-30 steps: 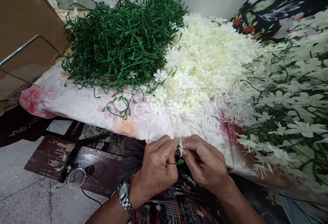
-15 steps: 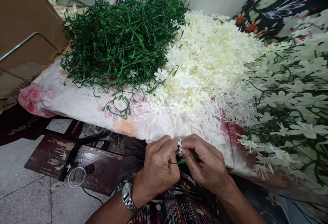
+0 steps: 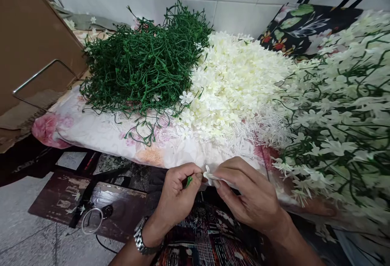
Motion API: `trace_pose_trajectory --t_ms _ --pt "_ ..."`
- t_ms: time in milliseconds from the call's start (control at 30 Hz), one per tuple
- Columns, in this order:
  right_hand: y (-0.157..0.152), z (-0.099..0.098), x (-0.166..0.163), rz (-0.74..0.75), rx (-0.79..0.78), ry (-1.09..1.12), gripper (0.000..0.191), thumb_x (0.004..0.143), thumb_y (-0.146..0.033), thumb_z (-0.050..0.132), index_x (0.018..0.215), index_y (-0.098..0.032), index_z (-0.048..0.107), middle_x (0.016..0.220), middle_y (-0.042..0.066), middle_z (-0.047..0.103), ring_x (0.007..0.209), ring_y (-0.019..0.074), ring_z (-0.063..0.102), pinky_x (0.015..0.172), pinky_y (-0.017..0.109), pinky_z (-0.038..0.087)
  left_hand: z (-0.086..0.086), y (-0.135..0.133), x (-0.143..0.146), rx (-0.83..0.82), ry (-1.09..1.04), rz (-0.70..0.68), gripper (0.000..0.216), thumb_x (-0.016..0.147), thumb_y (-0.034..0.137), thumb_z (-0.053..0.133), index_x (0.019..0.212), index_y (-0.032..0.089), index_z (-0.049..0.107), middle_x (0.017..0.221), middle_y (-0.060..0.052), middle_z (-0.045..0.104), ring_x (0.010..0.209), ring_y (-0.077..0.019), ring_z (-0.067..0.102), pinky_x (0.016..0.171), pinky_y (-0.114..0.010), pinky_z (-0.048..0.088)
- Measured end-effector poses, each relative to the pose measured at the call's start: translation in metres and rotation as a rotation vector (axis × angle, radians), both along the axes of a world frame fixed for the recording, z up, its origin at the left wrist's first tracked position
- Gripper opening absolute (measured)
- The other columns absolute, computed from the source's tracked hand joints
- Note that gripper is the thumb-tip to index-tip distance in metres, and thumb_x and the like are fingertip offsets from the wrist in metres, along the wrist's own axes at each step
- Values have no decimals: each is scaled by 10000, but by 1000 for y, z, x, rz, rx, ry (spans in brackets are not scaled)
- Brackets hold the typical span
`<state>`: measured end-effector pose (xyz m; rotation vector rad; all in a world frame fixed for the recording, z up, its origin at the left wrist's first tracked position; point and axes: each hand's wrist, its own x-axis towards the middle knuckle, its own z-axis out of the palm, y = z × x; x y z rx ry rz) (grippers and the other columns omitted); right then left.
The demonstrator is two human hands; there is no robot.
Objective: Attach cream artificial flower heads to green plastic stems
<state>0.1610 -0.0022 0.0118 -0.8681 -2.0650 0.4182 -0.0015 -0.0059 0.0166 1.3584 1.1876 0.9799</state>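
Just past the table's front edge, my left hand [image 3: 179, 195] is closed, thumb and forefinger pinched together. A bit of green artificial stem [image 3: 189, 181] shows within its grip; the rest is hidden by the fingers. My right hand [image 3: 251, 193] pinches a small white artificial flower [image 3: 207, 174], whose petals face my left fingertips, close to them. I cannot tell whether the left fingertips touch the flower. Beyond my hands lie a heap of loose white blossoms [image 3: 237, 83] and a tangled pile of green stems [image 3: 143, 63].
Stems bearing white flowers [image 3: 335, 115] spread along the right. A floral cloth [image 3: 100, 126] covers the table. At the left stands a cardboard box [image 3: 36, 42] beside a metal wire handle [image 3: 36, 77]. A black floral bag [image 3: 307, 28] leans at the back. A clear cup [image 3: 92, 221] sits lower left.
My left hand has turned and opened its grip slightly, showing the green stem inside. The flower in my right hand now faces the left fingertips. The whole view has shifted slightly.
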Motion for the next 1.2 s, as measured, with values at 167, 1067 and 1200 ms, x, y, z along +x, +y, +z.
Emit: trace_pose_trajectory --t_ms 167,1067,1200 --pt "2 2 0 36 -36 -5 176 791 -23 523 936 -109 575 755 62 580 697 135 536 599 262 481 0 1 -2 69 55 -42 257 808 200 444 556 155 467 526 36 372 514 -89 343 486 -201 287" --pt "2 2 1 38 77 -131 108 801 -20 517 846 -102 572 704 60 575 676 142 513 605 278 459 -9 -1 1 228 118 -67 249 796 129 431 551 166 461 511 47 348 479 -86 339 464 -203 294" --pt "3 -3 1 19 39 -113 113 826 -35 475 848 -118 548 703 50 561 659 131 504 574 254 461 -14 -2 2 304 182 -55 250 806 104 432 566 167 465 516 47 368 487 -88 361 475 -204 303"
